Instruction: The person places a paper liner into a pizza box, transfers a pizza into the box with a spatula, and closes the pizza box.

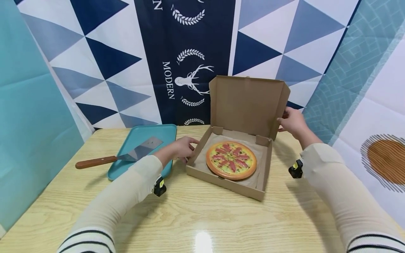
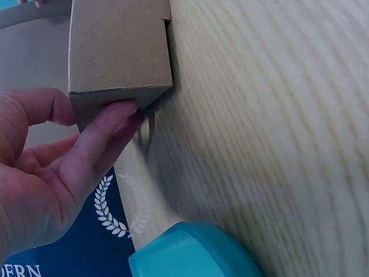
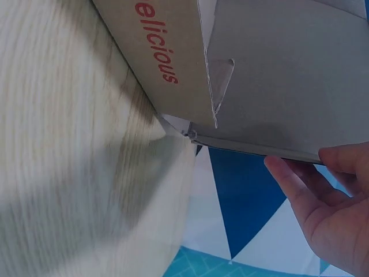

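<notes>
An opened cardboard pizza box (image 1: 226,188) stands on the table with its lid (image 1: 246,105) raised at the back. Inside, on brown paper (image 1: 202,160), lies a round pizza (image 1: 231,160) with red strips on top. My left hand (image 1: 183,147) holds the box's left side wall; in the left wrist view the thumb is at the wall's upper edge and the fingers (image 2: 109,124) press its outer face. At the lid's right edge, my right hand (image 1: 292,121) pinches the cardboard between thumb and fingers (image 3: 288,176). Red lettering shows on the box's outer side (image 3: 158,63).
Left of the box lies a teal tray (image 1: 167,130). A wide metal pizza server (image 1: 140,149) rests across it, its wooden handle (image 1: 96,162) jutting past the tray's left edge. Patterned cloth (image 1: 190,35) hangs behind the wooden table (image 1: 177,218).
</notes>
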Motion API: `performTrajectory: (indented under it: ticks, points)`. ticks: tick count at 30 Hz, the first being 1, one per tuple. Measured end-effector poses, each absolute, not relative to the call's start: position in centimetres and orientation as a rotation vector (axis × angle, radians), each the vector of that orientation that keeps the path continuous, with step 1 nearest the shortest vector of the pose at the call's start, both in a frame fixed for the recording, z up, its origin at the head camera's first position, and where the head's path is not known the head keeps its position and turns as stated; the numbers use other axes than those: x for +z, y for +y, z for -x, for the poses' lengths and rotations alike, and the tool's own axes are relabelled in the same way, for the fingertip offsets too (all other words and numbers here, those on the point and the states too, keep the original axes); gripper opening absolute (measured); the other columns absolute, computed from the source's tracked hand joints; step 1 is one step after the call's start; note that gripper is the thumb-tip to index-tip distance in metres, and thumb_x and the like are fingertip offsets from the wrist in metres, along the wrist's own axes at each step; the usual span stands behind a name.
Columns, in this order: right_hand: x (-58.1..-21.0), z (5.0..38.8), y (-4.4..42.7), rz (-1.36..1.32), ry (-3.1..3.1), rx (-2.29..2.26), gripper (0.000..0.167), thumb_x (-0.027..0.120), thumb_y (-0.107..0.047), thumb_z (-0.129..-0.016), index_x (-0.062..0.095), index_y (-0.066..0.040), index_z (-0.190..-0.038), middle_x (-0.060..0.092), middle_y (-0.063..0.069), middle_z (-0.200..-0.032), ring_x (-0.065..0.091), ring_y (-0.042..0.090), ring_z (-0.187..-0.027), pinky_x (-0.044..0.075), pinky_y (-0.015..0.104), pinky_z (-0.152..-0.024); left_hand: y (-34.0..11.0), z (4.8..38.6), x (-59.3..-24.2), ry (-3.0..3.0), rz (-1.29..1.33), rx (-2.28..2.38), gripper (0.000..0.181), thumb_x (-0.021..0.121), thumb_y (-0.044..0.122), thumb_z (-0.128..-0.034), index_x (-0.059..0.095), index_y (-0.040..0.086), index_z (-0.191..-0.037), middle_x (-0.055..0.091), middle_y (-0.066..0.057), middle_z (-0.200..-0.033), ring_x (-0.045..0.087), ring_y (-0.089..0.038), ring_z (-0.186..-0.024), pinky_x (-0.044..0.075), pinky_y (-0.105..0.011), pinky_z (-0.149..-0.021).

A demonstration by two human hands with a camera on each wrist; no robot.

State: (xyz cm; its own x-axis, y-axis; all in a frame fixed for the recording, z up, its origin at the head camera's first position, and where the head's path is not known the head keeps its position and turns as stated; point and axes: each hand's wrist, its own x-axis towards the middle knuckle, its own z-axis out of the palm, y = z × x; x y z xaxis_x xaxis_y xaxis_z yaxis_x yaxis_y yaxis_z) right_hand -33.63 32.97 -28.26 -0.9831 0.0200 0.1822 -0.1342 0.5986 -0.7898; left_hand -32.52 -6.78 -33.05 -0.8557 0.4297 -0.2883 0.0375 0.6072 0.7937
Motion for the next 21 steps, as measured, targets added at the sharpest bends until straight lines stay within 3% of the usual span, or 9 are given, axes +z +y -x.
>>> performTrajectory:
  ticks: [21]
  points:
    - [-27.9,34.7,30.9,-0.102,-2.654,1.279,0.04,0.046,0.0,-0.099,0.04,0.013,-0.135,0.048,0.038,-0.124,0.052,0.051,-0.111,0.057,0.046,-0.075,-7.0,30.5,-33.4,2.415,-0.24,1.255,0.068,0.059,-0.01,-0.0852,0.041,0.009,-0.147,0.062,-0.02,-0.116,0.068,-0.026,-0.08,0.058,-0.04,-0.061]
